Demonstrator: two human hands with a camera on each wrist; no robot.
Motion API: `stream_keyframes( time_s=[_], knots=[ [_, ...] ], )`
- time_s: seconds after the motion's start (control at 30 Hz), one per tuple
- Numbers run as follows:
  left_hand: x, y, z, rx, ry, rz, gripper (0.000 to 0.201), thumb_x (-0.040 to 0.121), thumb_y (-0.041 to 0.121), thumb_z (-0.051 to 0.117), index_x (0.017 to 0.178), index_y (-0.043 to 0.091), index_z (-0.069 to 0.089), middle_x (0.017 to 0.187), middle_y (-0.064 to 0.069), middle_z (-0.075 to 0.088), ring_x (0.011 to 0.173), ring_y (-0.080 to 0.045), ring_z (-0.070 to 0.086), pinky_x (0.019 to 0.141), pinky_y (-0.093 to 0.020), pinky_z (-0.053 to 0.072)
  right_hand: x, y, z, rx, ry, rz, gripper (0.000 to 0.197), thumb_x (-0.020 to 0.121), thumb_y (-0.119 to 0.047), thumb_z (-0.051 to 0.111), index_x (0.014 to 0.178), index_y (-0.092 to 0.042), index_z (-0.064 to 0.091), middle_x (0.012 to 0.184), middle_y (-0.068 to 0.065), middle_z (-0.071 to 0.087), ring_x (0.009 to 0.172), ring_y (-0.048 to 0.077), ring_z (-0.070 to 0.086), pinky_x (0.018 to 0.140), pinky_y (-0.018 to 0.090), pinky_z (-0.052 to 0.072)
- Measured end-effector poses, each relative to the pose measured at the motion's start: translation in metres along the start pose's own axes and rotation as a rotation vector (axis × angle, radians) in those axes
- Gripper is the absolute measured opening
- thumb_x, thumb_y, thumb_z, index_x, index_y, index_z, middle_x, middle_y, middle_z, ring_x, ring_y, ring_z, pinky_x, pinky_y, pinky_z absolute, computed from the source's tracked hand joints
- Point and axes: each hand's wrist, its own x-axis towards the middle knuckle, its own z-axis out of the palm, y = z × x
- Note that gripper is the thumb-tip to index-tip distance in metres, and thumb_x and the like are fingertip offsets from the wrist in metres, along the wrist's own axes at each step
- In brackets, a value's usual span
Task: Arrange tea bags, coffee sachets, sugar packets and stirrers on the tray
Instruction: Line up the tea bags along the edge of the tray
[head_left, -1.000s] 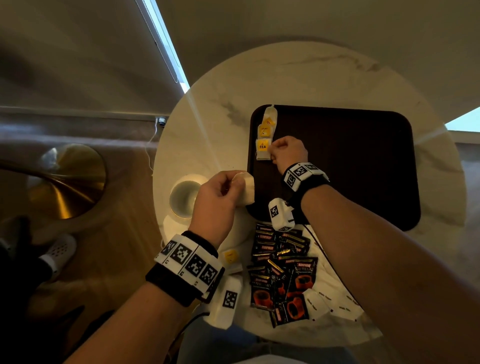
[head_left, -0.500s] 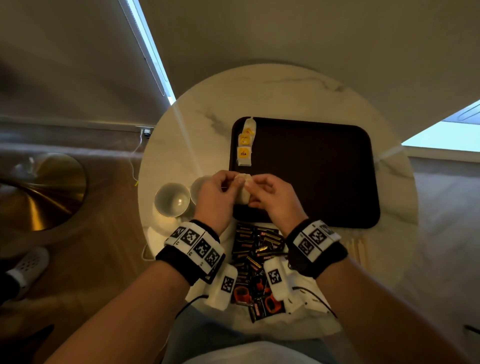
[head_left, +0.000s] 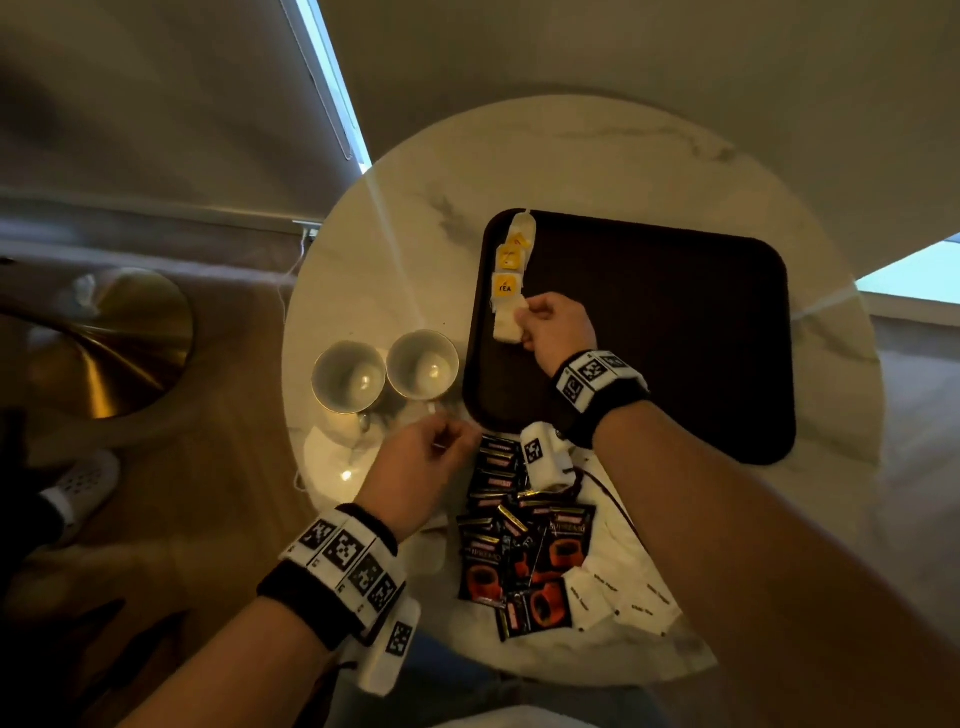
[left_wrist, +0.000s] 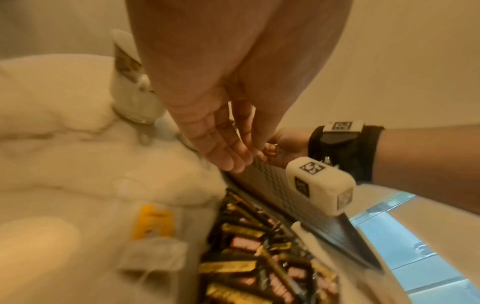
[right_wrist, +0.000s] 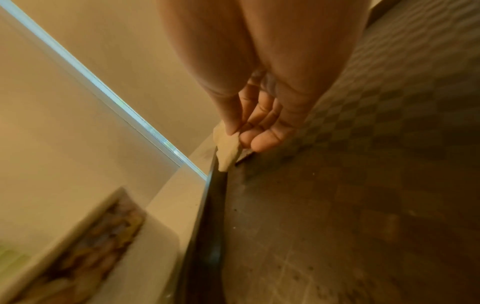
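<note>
Our right hand (head_left: 556, 327) pinches a tea bag (head_left: 506, 328) between thumb and fingertips, low over the left edge of the tray (head_left: 675, 338), just below the row of tea bags (head_left: 510, 265) already laid there. We should set it flat, overlapping the row evenly, clear of the rim. Our left hand (head_left: 423, 467) hangs loosely curled and empty by the coffee sachets (head_left: 514, 535).
</note>
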Motion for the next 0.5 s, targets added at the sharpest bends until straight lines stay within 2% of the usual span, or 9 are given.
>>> stream_keyframes(
  time_s=[0.07, 0.17, 0.2, 0.27, 0.3, 0.37, 0.43, 0.5],
  knots=[
    [-0.006, -0.019, -0.003, 0.042, -0.033, -0.048, 0.008, 0.098, 0.031, 0.062, 0.098, 0.030, 0.070, 0.096, 0.013, 0.072, 0.090, -0.004, 0.066, 0.082, -0.027, 0.056, 0.013, 0.000, 0.008, -0.061, 0.005, 0.008, 0.016, 0.097, -0.026, 0.065, 0.111, -0.020, 0.067, 0.104, 0.002, 0.071, 0.087, 0.016, 0.068, 0.083, 0.036, 0.059],
    [-0.016, -0.041, -0.008, 0.121, -0.017, -0.101, 0.010, 0.097, 0.024, 0.063, 0.099, 0.031, 0.070, 0.097, 0.014, 0.070, 0.089, 0.002, 0.063, 0.075, -0.013, 0.048, 0.020, 0.002, 0.014, -0.121, 0.036, 0.022, 0.011, 0.095, -0.027, 0.067, 0.104, -0.021, 0.066, 0.104, 0.004, 0.071, 0.089, 0.018, 0.069, 0.081, 0.035, 0.060],
    [-0.019, -0.047, -0.010, 0.144, 0.009, -0.115, 0.011, 0.096, 0.022, 0.064, 0.100, 0.030, 0.070, 0.097, 0.014, 0.069, 0.088, 0.003, 0.062, 0.074, -0.012, 0.047, 0.020, 0.002, 0.015, -0.128, 0.054, 0.022, 0.010, 0.093, -0.027, 0.068, 0.101, -0.021, 0.066, 0.103, 0.004, 0.071, 0.088, 0.019, 0.069, 0.080, 0.036, 0.060],
    [-0.022, -0.057, -0.012, 0.139, 0.060, -0.138, 0.010, 0.092, 0.023, 0.070, 0.101, 0.028, 0.070, 0.098, 0.010, 0.069, 0.088, 0.001, 0.062, 0.080, -0.019, 0.051, 0.017, 0.002, 0.016, -0.142, 0.083, 0.019, 0.014, 0.092, -0.029, 0.070, 0.102, -0.020, 0.066, 0.102, 0.003, 0.070, 0.090, 0.019, 0.068, 0.080, 0.035, 0.058],
    [-0.023, -0.062, -0.012, 0.129, 0.060, -0.154, 0.017, 0.089, 0.027, 0.074, 0.105, 0.026, 0.069, 0.101, 0.007, 0.068, 0.090, -0.004, 0.063, 0.084, -0.023, 0.052, 0.015, 0.002, 0.015, -0.153, 0.089, 0.016, 0.018, 0.091, -0.031, 0.070, 0.105, -0.020, 0.066, 0.104, 0.002, 0.069, 0.092, 0.019, 0.066, 0.080, 0.034, 0.056],
    [-0.024, -0.068, -0.012, 0.138, 0.018, -0.183, 0.039, 0.081, 0.033, 0.081, 0.116, 0.025, 0.066, 0.111, 0.002, 0.062, 0.100, -0.013, 0.062, 0.087, -0.024, 0.048, 0.009, 0.001, 0.011, -0.173, 0.104, 0.019, 0.024, 0.092, -0.036, 0.067, 0.111, -0.021, 0.064, 0.110, 0.002, 0.068, 0.098, 0.018, 0.065, 0.082, 0.033, 0.053],
    [-0.023, -0.068, -0.011, 0.171, -0.058, -0.184, 0.059, 0.075, 0.037, 0.086, 0.127, 0.028, 0.059, 0.121, 0.003, 0.053, 0.109, -0.013, 0.055, 0.091, -0.022, 0.042, -0.003, 0.000, 0.005, -0.176, 0.126, 0.025, 0.026, 0.094, -0.038, 0.064, 0.114, -0.022, 0.062, 0.113, 0.001, 0.066, 0.098, 0.017, 0.064, 0.083, 0.033, 0.053],
    [-0.023, -0.066, -0.011, 0.237, -0.137, -0.163, 0.074, 0.072, 0.039, 0.087, 0.136, 0.032, 0.050, 0.126, 0.005, 0.045, 0.112, -0.010, 0.046, 0.096, -0.023, 0.039, -0.022, 0.000, -0.002, -0.184, 0.114, 0.000, 0.023, 0.097, -0.036, 0.061, 0.114, -0.021, 0.063, 0.104, -0.005, 0.064, 0.089, 0.011, 0.061, 0.074, 0.026, 0.050]
  ],
)
